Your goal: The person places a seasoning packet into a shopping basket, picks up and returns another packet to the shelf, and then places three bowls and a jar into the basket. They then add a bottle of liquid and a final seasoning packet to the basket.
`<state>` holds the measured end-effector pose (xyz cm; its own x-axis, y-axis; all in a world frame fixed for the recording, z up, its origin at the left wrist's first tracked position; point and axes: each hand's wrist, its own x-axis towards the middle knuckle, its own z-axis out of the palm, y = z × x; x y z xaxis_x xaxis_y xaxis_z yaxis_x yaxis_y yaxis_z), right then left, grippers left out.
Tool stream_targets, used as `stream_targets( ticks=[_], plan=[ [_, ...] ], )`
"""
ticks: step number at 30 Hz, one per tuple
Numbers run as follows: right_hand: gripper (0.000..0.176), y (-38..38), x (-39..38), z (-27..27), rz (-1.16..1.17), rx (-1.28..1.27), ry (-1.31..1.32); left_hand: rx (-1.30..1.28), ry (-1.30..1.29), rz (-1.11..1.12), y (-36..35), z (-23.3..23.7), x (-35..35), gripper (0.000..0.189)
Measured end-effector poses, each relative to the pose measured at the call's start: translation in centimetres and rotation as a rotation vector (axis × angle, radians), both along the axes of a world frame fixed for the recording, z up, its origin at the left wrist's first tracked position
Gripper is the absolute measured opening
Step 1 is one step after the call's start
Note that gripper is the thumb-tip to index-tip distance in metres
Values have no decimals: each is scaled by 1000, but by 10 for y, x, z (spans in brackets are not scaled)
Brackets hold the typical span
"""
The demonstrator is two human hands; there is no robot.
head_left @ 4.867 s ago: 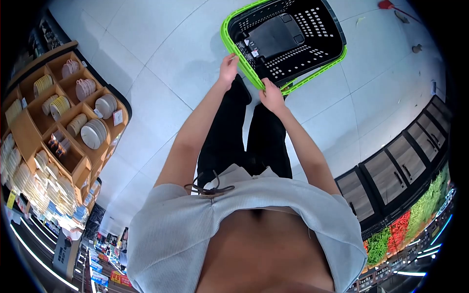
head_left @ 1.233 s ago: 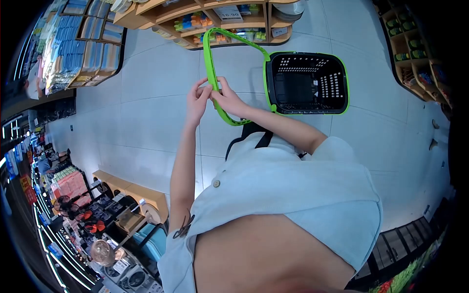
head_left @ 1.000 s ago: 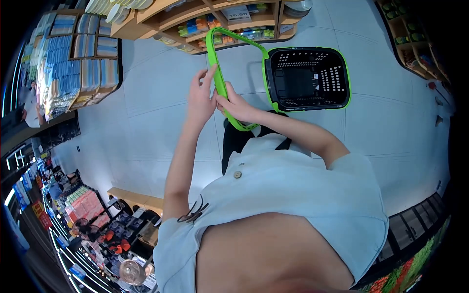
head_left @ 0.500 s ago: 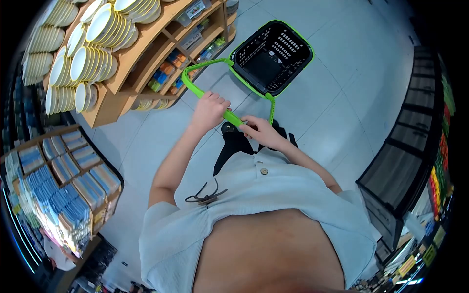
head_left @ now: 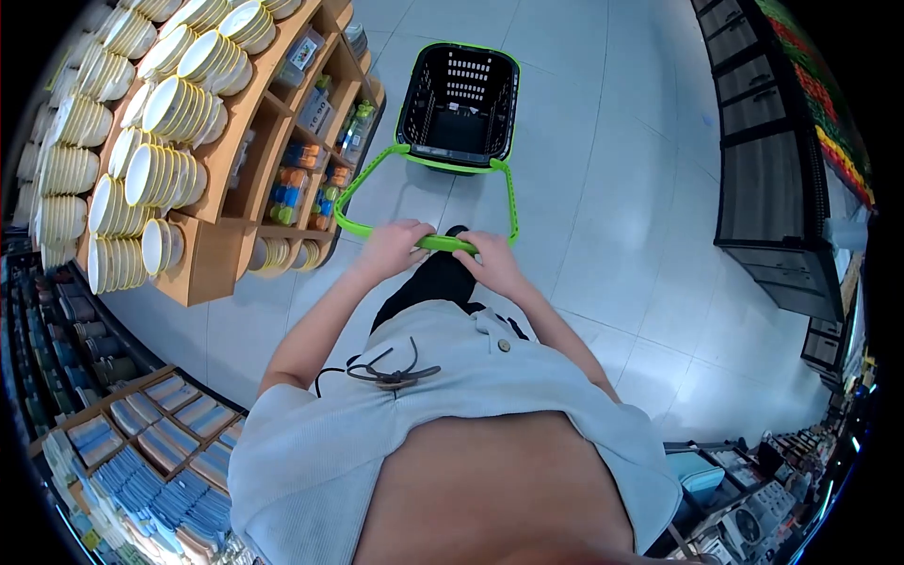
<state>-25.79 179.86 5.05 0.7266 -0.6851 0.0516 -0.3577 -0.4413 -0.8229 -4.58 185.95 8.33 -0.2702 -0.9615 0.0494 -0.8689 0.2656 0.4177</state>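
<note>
A black shopping basket (head_left: 459,151) with a bright green rim stands on the floor in front of me. Its long green handle (head_left: 350,209) is swung out toward my body. My left hand (head_left: 395,249) wraps round the handle's crossbar, left of its middle. On the right part of the same bar, my right hand (head_left: 492,262) is closed too, with a short stretch of green showing between the two hands. The inside of the basket shows no goods that I can make out.
To the left stands a wooden shelf unit (head_left: 212,254) with stacked white, yellow-rimmed bowls (head_left: 174,108) and small bins of coloured items. Folded blue cloths (head_left: 155,490) fill a rack at lower left. Black drawer cabinets (head_left: 772,160) stand on the right. Pale floor tiles (head_left: 612,188) lie between.
My view has turned, and the basket now lies straighter ahead and further left. The handle bar has gone from slanted to nearly level. Both hands still grip it.
</note>
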Motion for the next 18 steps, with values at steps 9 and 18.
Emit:
stream_targets(
  ticks=[9,18],
  plan=[
    [32,169,-28,-39,-187,-180,232,317,-47,-33,128,-38,-19,33],
    [21,298,32,-52,-223,-178,384,417,296,-175,241,-72,3,28]
  ],
)
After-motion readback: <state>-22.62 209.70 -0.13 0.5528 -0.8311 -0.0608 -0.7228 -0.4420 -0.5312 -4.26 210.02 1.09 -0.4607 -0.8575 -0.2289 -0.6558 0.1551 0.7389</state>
